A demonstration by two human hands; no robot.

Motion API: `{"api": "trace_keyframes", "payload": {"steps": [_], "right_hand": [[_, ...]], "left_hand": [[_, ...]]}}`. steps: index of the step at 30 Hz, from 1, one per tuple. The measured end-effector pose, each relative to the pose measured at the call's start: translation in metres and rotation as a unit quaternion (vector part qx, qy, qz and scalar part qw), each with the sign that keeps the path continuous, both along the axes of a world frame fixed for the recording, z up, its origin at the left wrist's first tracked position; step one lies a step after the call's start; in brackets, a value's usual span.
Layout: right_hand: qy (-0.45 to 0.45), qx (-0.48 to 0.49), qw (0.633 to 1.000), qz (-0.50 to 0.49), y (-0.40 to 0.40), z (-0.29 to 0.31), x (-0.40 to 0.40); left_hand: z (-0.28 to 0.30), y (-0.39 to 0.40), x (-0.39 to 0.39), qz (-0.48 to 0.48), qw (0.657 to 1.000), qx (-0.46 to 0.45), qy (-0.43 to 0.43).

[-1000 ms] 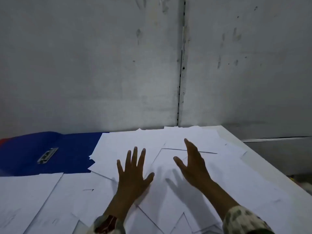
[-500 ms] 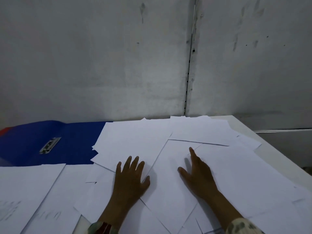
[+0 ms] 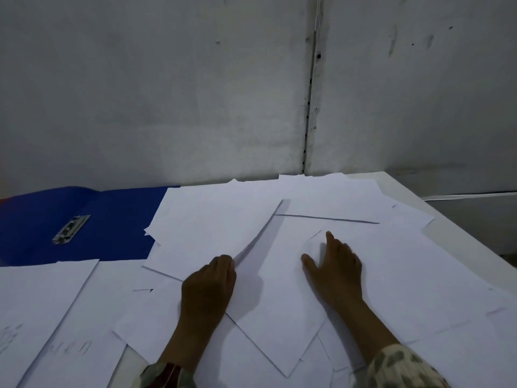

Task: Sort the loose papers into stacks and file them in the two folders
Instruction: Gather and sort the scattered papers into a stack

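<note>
Loose white papers [image 3: 405, 261] lie spread and overlapping across the white table. My left hand [image 3: 208, 287] has its fingers curled under the near right edge of one sheet [image 3: 212, 228] and lifts that edge off the pile. To its right, my right hand [image 3: 334, 264] lies flat with fingers spread on another sheet [image 3: 277, 312]. An open blue folder [image 3: 112, 228] with a metal clip [image 3: 71, 229] lies at the back left, partly covered by papers. A sliver of red [image 3: 2, 200] shows at the far left edge.
A grey wall [image 3: 195, 93] with a vertical seam stands right behind the table. The table's right edge [image 3: 458, 228] runs diagonally, with a drop beyond it. Some sheets at the near left carry faint writing [image 3: 71, 348].
Both hands came down onto the papers. My left hand went from flat with spread fingers to curled under a sheet's edge, which now lifts. The camera tilted downward and closer.
</note>
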State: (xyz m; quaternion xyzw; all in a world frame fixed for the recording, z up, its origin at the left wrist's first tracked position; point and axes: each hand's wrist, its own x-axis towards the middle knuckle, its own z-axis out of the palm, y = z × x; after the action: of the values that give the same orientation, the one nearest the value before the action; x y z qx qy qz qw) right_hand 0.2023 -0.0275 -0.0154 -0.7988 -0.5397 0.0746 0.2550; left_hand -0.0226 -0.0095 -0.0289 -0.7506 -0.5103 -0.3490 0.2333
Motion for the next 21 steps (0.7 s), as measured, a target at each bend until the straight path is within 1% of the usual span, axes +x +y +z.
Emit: {"api": "trace_keyframes", "payload": {"steps": [2,4,8,9,11,14,16,19,21], "right_hand": [[-0.016,0.002,1.000,-0.011,-0.001,0.001,-0.001],[-0.030,0.002,0.999,-0.018,-0.002,0.003,-0.002],[-0.039,-0.011,0.999,-0.023,-0.002,0.006,-0.002],[-0.021,-0.013,0.999,-0.025,-0.003,0.007,-0.001],[0.041,0.000,0.999,-0.031,-0.005,0.010,0.003],[0.124,0.063,0.990,-0.022,-0.008,0.012,0.009],[0.189,0.110,0.976,-0.016,-0.008,0.013,0.010],[0.277,0.172,0.945,-0.038,-0.008,0.017,0.009],[0.333,0.189,0.922,-0.054,-0.007,0.020,0.008]], "left_hand": [[-0.001,-0.001,0.000,-0.041,0.999,0.014,-0.031],[-0.003,-0.003,-0.001,-0.067,0.997,0.023,-0.044],[-0.003,-0.005,-0.003,-0.087,0.993,0.024,-0.074],[-0.004,-0.005,-0.004,-0.088,0.992,0.026,-0.082],[-0.005,-0.007,-0.005,-0.089,0.990,0.033,-0.105],[0.001,-0.011,-0.006,-0.088,0.980,0.047,-0.170],[0.006,-0.014,-0.006,-0.092,0.974,0.054,-0.199],[0.005,-0.017,-0.003,-0.110,0.975,0.051,-0.187],[0.004,-0.018,0.002,-0.121,0.975,0.041,-0.182]]}}
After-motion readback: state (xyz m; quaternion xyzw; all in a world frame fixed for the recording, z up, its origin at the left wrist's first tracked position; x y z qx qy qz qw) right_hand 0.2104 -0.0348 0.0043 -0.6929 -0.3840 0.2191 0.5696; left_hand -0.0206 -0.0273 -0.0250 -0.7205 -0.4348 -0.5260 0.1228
